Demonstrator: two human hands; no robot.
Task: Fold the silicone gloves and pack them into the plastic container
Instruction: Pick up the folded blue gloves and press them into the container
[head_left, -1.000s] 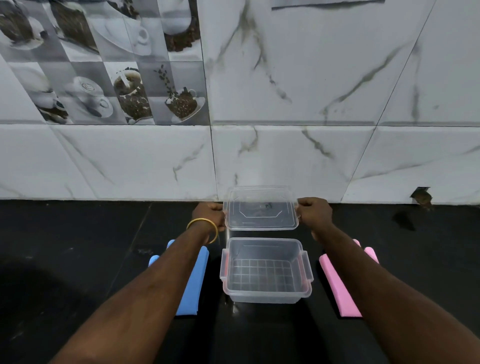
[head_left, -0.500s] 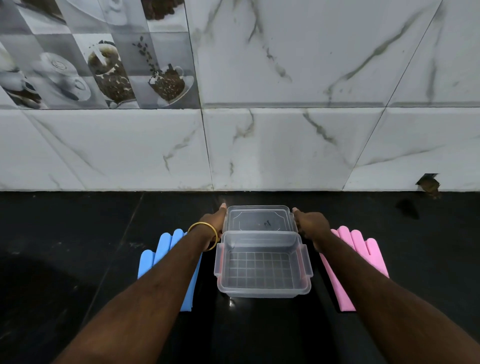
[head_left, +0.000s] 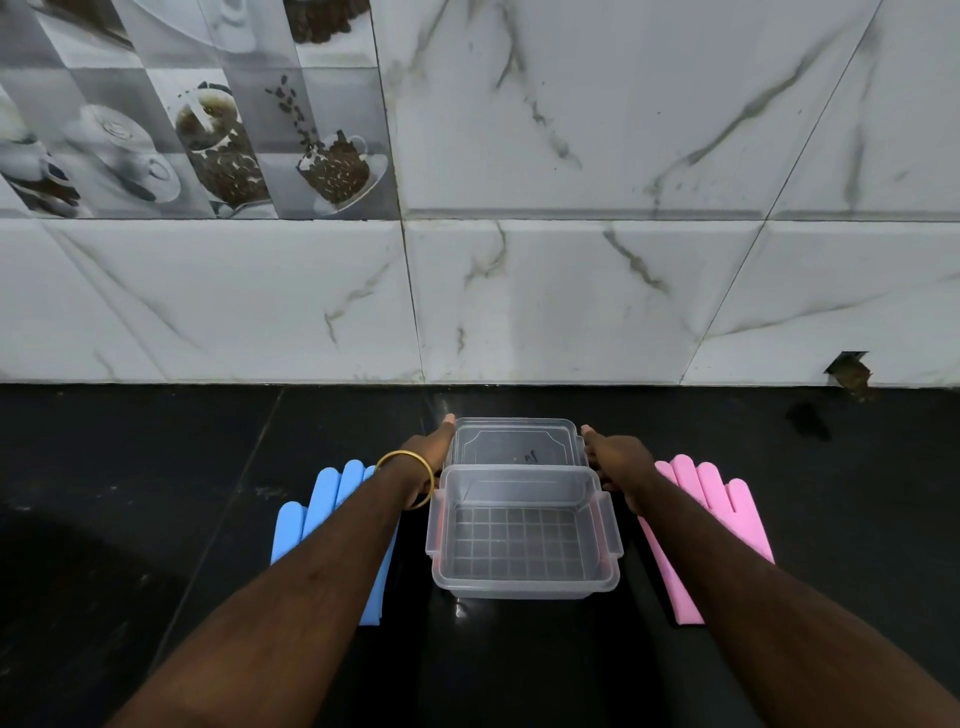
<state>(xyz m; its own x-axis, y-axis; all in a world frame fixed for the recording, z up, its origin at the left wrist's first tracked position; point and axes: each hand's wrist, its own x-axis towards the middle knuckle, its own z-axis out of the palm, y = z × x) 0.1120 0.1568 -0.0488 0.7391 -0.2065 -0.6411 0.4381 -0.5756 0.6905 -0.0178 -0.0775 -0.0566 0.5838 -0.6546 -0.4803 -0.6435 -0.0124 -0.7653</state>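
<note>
A wall (head_left: 571, 156) of white marble-look tiles with grey veins rises behind a glossy black table (head_left: 156, 467), meeting it along a straight line. At the wall's upper left is a panel of picture tiles (head_left: 197, 114) showing white cups and coffee beans. Low on the wall, far right of that panel, a small chipped hole (head_left: 849, 370) sits just above the table edge, with a dark mark (head_left: 808, 418) on the table just below it. Soft light gives a faint sheen on the table.
</note>
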